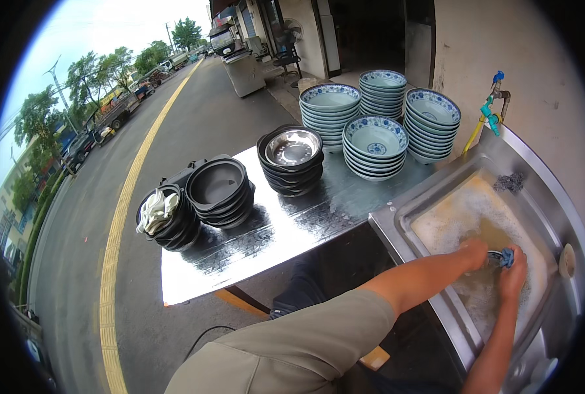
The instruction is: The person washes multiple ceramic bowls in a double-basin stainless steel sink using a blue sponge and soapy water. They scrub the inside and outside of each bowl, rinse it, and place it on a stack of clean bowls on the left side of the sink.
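Observation:
Both of my hands are at the foamy, brownish water [489, 231] in a stainless steel sink [403, 236]. My left hand [474, 252] grips the edge of a partly submerged bowl [495, 255]; only a bit of its rim shows, and my fingers are mostly hidden. A bunched blue cloth [507, 257] is in my right hand [514, 273], against the bowl's rim.
Stacked blue-and-white bowls [376, 143], black bowls [218, 192] and a steel dish [293, 147] stand on the metal-topped table [292, 221]. White gloves [158, 212] lie on one stack. A scouring pad [509, 182] sits on the sink ledge below a tap [491, 115].

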Available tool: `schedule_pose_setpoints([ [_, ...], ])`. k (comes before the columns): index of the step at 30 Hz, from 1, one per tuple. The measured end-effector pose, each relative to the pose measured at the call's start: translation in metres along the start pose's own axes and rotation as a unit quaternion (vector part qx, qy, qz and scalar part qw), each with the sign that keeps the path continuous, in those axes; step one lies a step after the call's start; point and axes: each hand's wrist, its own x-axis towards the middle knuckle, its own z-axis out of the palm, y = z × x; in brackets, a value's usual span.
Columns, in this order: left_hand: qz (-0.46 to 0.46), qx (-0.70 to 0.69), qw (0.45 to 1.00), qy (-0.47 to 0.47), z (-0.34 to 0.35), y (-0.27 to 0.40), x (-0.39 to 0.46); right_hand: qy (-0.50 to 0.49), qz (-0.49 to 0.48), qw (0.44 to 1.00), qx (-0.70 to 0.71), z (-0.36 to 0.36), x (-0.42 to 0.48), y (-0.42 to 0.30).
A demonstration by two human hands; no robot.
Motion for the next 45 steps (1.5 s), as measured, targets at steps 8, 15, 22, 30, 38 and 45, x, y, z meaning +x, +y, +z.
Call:
schedule_pose_setpoints([
  [8, -0.069, -0.113, 0.989, -0.072, 0.057, -0.086, 0.072, -0.013, -0.003, 0.988, -0.151, 0.062, 0.016, 0.007],
  [15, -0.168, -0.530, 0.811, -0.181, 0.004, -0.006, 0.008, -0.202, 0.328, 0.841, 0.381, 0.064, -0.004, 0.025],
  [22, -0.104, -0.397, 0.912, -0.017, -0.034, 0.014, -0.009, -0.277, 0.258, 0.891, 0.249, 0.022, 0.006, -0.005],
  [30, -0.046, -0.424, 0.892, -0.150, -0.045, 0.051, -0.026, -0.033, 0.280, 0.956, -0.086, 0.007, -0.002, 0.034],
  [38, -0.104, -0.486, 0.821, -0.280, -0.037, 0.047, -0.023, 0.056, 0.281, 0.892, 0.350, 0.029, 0.011, 0.013],
  [45, -0.112, -0.527, 0.813, -0.222, -0.038, 0.006, 0.001, -0.332, 0.287, 0.822, 0.363, -0.005, 0.007, 0.003],
])
